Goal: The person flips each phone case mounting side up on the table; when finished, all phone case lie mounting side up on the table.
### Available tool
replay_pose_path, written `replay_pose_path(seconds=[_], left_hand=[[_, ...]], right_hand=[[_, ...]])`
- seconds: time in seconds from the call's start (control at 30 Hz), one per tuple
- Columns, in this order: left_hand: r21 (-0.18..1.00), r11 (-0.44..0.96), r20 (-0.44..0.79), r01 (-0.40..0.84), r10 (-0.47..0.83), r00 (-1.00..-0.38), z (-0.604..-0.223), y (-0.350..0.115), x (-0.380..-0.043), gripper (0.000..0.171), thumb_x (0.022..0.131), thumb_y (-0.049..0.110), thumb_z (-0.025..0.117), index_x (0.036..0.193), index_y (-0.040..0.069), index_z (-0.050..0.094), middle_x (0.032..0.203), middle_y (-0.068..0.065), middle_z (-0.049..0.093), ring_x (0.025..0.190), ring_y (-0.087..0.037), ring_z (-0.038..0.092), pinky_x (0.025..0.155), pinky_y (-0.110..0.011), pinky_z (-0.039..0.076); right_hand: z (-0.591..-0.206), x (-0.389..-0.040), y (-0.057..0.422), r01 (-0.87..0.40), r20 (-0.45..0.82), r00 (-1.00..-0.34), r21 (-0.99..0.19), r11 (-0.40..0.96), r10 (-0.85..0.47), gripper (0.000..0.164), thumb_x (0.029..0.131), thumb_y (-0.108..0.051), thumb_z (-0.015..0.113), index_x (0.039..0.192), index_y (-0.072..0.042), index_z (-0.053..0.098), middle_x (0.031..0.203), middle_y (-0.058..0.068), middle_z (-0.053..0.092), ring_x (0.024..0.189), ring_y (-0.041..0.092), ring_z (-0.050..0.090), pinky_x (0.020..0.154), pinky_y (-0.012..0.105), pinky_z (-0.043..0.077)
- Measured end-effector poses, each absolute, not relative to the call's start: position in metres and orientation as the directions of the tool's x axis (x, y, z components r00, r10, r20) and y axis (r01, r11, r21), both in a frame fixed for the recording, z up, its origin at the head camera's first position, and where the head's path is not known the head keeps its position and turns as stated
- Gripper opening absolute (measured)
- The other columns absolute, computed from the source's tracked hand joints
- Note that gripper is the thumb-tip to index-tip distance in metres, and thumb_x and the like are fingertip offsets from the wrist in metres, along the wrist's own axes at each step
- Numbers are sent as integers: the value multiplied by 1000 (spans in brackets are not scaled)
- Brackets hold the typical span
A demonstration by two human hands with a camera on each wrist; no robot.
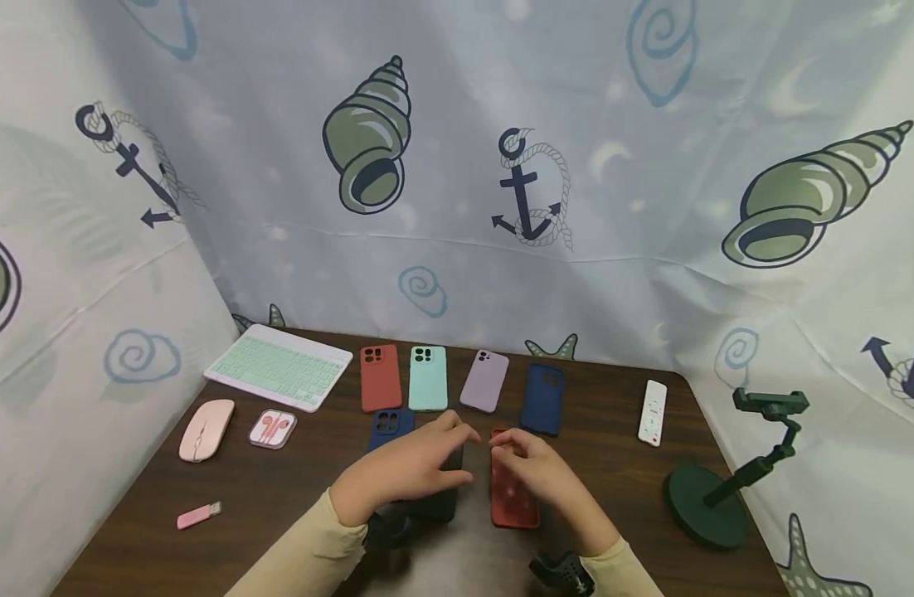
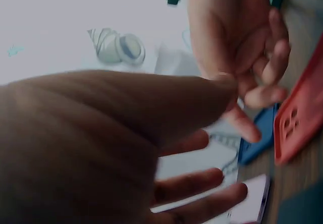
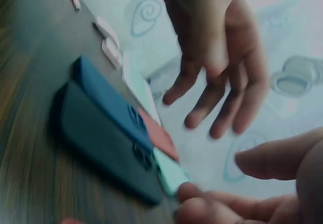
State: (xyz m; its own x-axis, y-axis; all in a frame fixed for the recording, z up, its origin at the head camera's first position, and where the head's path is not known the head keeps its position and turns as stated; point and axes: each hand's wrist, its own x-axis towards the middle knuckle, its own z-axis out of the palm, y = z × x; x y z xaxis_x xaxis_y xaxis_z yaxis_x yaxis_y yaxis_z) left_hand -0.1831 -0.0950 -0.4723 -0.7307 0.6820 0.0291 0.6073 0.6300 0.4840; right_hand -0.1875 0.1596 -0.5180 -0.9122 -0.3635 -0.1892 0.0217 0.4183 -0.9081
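Observation:
My left hand [image 1: 408, 466] hovers with fingers spread over a dark green-black phone case [image 1: 436, 504], partly hiding it. Beside that case, a blue phone case [image 1: 390, 422] is partly covered by the same hand. Across from it, my right hand [image 1: 541, 471] hangs loosely curved above a red phone case [image 1: 513, 504] and holds nothing. In the right wrist view the dark case [image 3: 101, 143] and blue case [image 3: 108, 103] lie side by side. The left wrist view shows the red case's camera cutouts [image 2: 290, 122] below my right hand [image 2: 237, 37], apart from its fingers.
Along the back lie a red case [image 1: 381, 378], a mint case [image 1: 428, 379], a lilac case [image 1: 484, 381] and a navy case [image 1: 542, 400]. Leftward are a keyboard [image 1: 278, 367], mouse [image 1: 206, 430], earphone box [image 1: 273, 429] and USB stick [image 1: 199, 516]; rightward, a white remote [image 1: 653, 413] and green stand [image 1: 705, 507].

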Motion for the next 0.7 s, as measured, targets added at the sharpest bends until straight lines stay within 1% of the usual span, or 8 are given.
replay_pose_path(seconds=[0.03, 0.1, 0.23, 0.3, 0.43, 0.53, 0.7], left_hand=[[471, 648, 22, 598, 669, -743, -473, -101, -183, 48, 95, 44, 70, 136, 26, 54, 114, 6, 50, 85, -5, 54, 77, -25, 48], [448, 682, 15, 577, 640, -768, -476, -111, -185, 48, 94, 42, 72, 135, 24, 56, 116, 3, 52, 90, -6, 56, 82, -28, 50], [435, 751, -33, 497, 564, -825, -487, -127, -188, 57, 90, 39, 76, 138, 18, 54, 121, -5, 55, 99, -12, 60, 86, -37, 53], [449, 767, -62, 458, 538, -840, -493, -132, -189, 62, 88, 36, 80, 139, 14, 53, 121, -7, 54, 98, -15, 60, 86, -40, 53], [459, 776, -80, 433, 522, -849, -508, -134, -191, 66, 85, 30, 83, 140, 10, 53, 117, -7, 52, 94, -13, 58, 82, -38, 52], [431, 784, -77, 447, 525, -848, -516, -130, -192, 68, 85, 33, 83, 142, 13, 52, 118, -5, 51, 96, -14, 55, 82, -36, 50], [396, 805, -89, 442, 513, -854, -524, -125, -193, 78, 82, 35, 85, 149, 17, 48, 134, -11, 48, 114, -25, 51, 87, -43, 51]], right_hand=[[-515, -188, 153, 0, -190, -901, -899, 438, -390, 43, 103, -38, 58, 132, -6, 59, 105, 16, 71, 78, 17, 65, 66, 33, 52], [-510, -188, 141, -18, -205, -881, -886, 463, -427, 47, 102, -39, 59, 134, -4, 57, 104, 16, 72, 76, 20, 67, 66, 33, 52], [-502, -185, 125, 25, -270, -848, -880, 474, -456, 57, 100, -45, 61, 140, -4, 51, 99, 15, 73, 66, 29, 70, 57, 37, 54], [-500, -184, 121, 39, -287, -843, -876, 481, -454, 61, 100, -47, 61, 142, -5, 49, 99, 14, 73, 66, 30, 71, 55, 38, 55], [-504, -181, 120, 58, -301, -847, -871, 487, -438, 61, 100, -46, 60, 143, -5, 48, 103, 17, 72, 65, 30, 71, 53, 40, 55], [-513, -179, 121, 95, -330, -841, -870, 484, -429, 64, 100, -48, 60, 144, -4, 48, 107, 16, 72, 64, 28, 69, 50, 39, 55], [-530, -177, 115, 150, -373, -827, -868, 473, -421, 68, 97, -52, 63, 145, -6, 48, 106, 12, 72, 64, 25, 68, 46, 37, 54]])
